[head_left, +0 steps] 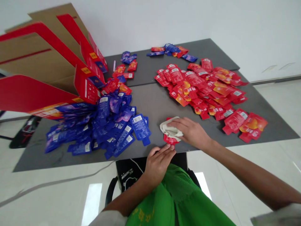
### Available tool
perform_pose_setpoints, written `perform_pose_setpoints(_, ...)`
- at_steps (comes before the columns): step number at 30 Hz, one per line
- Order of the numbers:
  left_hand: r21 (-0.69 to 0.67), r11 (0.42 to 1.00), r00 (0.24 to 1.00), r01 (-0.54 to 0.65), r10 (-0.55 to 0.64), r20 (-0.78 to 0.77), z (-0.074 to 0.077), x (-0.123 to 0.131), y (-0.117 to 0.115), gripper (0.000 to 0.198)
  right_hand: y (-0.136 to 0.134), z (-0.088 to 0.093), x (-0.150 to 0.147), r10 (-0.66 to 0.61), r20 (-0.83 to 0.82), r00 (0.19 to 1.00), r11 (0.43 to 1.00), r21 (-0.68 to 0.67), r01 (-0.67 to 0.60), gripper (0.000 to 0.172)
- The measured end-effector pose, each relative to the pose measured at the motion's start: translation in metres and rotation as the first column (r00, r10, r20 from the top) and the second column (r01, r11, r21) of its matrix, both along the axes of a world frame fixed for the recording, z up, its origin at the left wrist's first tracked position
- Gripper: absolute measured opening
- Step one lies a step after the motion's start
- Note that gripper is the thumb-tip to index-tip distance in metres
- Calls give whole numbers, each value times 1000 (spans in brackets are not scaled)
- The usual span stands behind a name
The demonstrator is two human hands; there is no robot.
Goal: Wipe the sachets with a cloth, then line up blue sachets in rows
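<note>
A red pouch (169,140) lies flat near the table's front edge, largely hidden under a crumpled white cloth (171,129). My right hand (191,131) is closed on the cloth and presses it onto the pouch. With fingers stretched out flat, my left hand (160,161) rests its fingertips on the pouch's near end. Left of my hands lies a heap of blue pouches (113,125), the closest single blue pouch (140,127) at its right edge. To the right spreads a large pile of red pouches (197,88), with two red pouches (244,124) at its near right end.
Large red cardboard boxes (88,91) with open tops stand at the table's left. Several mixed red and blue pouches (172,50) lie along the back, and a pen-like stick (114,66) is near the boxes. The grey table (145,97) meets a white wall behind.
</note>
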State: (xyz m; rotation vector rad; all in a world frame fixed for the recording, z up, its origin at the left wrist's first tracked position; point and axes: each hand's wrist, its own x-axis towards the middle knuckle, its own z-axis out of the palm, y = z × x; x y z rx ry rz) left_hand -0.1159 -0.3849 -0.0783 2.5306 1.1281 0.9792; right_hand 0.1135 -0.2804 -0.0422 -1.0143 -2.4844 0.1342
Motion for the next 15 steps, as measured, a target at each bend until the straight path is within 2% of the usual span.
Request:
perform_pose_setpoints(3,-5,1000,1000,-2,2,-29,3,0,0,29,46,2,10,-154,38,987,987,43,153,39)
perform_pose_setpoints(6,-24,1000,999,-16,15,-48,13,3,1,23,56,16,19,-270,-64,961,956,101,276,37)
perform_pose_setpoints(8,-43,998,999,-42,41,-31,22,7,4,15,38,23,23,-314,-207,927,933,113,341,41)
perform_pose_setpoints(10,-52,993,994,-103,101,-44,31,15,8,16,9,25,26,-343,-328,880,916,88,390,41)
perform_pose_setpoints(12,-43,979,973,-198,191,-129,36,25,13,29,-21,21,28,-391,-404,827,896,40,443,37)
perform_pose_setpoints(15,-29,951,912,-308,287,-293,37,40,21,53,-53,5,32,-492,-457,741,850,-68,522,31)
